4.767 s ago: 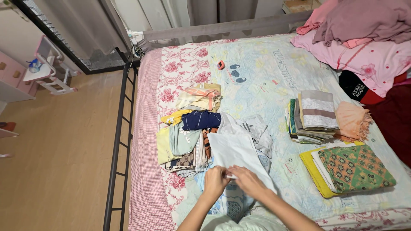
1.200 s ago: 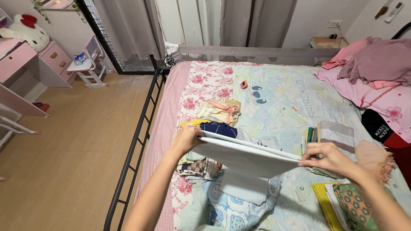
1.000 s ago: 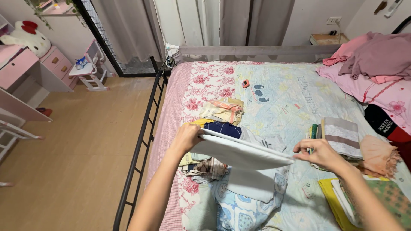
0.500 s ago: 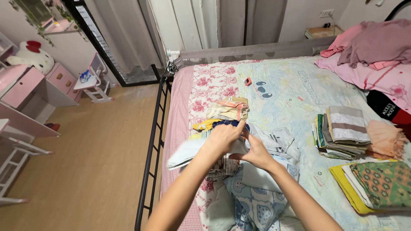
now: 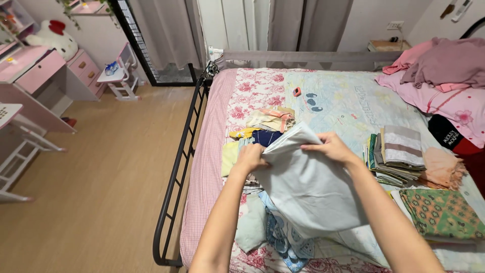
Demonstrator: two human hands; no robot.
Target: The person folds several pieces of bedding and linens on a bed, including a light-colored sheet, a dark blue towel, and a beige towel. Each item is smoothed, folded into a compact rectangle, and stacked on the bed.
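Note:
A pale grey-white cloth (image 5: 309,188) hangs in front of me over the bed, held up by its top edge. My left hand (image 5: 251,157) pinches its left corner. My right hand (image 5: 331,147) grips the top edge further right, where the fabric bunches into a peak. Behind the cloth lies a loose heap of unfolded clothes (image 5: 262,129) in yellow, navy and peach. Under the cloth, a blue patterned fabric (image 5: 280,237) spreads toward the bed's near edge.
Folded stacks sit on the right: a striped grey pile (image 5: 396,154), a peach cloth (image 5: 442,167), a green patterned piece (image 5: 439,212). Pink pillows and bedding (image 5: 439,76) lie at the far right. A black metal bed rail (image 5: 179,167) borders the wooden floor; pink desk (image 5: 40,76) at left.
The cloth was stretched flat between wide-apart hands, then the hands met in the middle. Now they have parted a little and the cloth hangs doubled below them.

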